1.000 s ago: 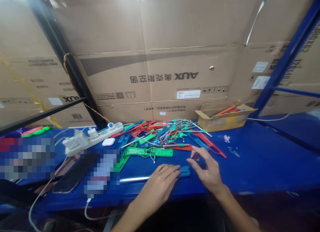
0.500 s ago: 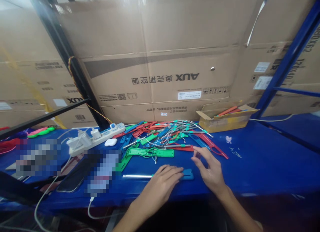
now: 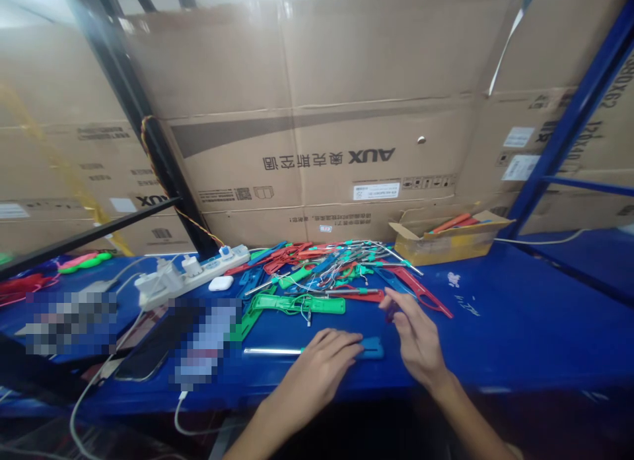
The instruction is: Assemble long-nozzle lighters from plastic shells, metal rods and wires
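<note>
My left hand [image 3: 331, 356] lies over a blue long-necked lighter [image 3: 372, 348], fingers bent across its handle and holding it against the table. Its bright metal tube points left, and my palm hides the middle. To the right, my right hand [image 3: 415, 334] hovers just above the table, apart from the lighter. Its thumb and index finger are curved with a gap between them; a dark reddish patch there is too blurred to identify. Behind both hands, a green lighter casing [image 3: 321, 305] with white wires lies at the near edge of a heap of lighter parts [image 3: 341, 265].
A small open cardboard box [image 3: 446, 239] with red and orange pieces stands at the back right. At left are a white power strip [image 3: 193, 275], a white earbud case [image 3: 220, 284], a dark phone [image 3: 153, 348] and cables. Cardboard sheets [image 3: 327, 64] wall the back between metal posts.
My right hand has turned slightly, its thumb shifting up and right towards the index finger. The left hand and the blue lighter stay in place.
</note>
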{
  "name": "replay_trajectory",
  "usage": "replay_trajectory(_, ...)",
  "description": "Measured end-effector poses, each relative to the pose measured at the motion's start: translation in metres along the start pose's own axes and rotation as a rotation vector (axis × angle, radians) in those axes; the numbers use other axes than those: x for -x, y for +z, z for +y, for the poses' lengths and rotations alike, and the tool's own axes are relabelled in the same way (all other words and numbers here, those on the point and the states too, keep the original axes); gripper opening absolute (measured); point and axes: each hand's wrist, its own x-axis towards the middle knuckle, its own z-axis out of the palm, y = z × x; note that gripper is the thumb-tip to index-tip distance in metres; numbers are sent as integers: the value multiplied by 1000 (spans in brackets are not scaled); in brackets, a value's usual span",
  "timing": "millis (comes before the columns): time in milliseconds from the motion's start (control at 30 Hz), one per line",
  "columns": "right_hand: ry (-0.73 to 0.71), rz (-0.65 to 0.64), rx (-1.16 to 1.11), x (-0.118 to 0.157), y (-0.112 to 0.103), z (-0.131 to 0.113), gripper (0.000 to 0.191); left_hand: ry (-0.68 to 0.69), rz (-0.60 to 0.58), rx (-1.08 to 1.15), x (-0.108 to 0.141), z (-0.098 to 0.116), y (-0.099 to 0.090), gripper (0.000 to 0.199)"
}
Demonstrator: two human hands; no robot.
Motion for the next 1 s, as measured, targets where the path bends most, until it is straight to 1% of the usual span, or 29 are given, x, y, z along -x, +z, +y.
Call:
replay_trajectory(33,16,-5,-1,1,1,0,38,-2,-3,2,0,0,0,29)
replay_trajectory(100,38,31,13,3,3,1,39,-3,-9,1,0,0,-1,29)
replay_trajectory(200,21,78,16,3,3,3,35,1,-6,-6,0,1,-2,29)
replay_trajectory(333,-28,47,-16,-1,0,2,31,0,-5,-11,0,1,-2,30)
replay_trajectory(467,-25,-13,-18,-1,0,0,41,-1,-5,-8,0,0,-1,29)
replay_trajectory(567,-18,23,-23,1,2,0,47,2,-7,-9,-1,1,-1,29)
replay_trajectory(667,-25,54,-20,-1,2,1,41,4,-7,-20,-1,1,-2,30)
replay_trajectory(767,-38,27,-1,-3,-1,0,32,-2,-6,-22,-1,1,-2,30)
replay_trajectory(833,-43,11,-2,-4,-2,-1,34,-2,-2,-18,0,1,-2,30)
replay_trajectory(933,-45,-18,-28,-2,-1,-2,44,5,7,-20,0,1,-1,30)
replay_trajectory(1000,-46,-9,-43,0,0,-1,47,6,5,-25,-1,1,-2,29)
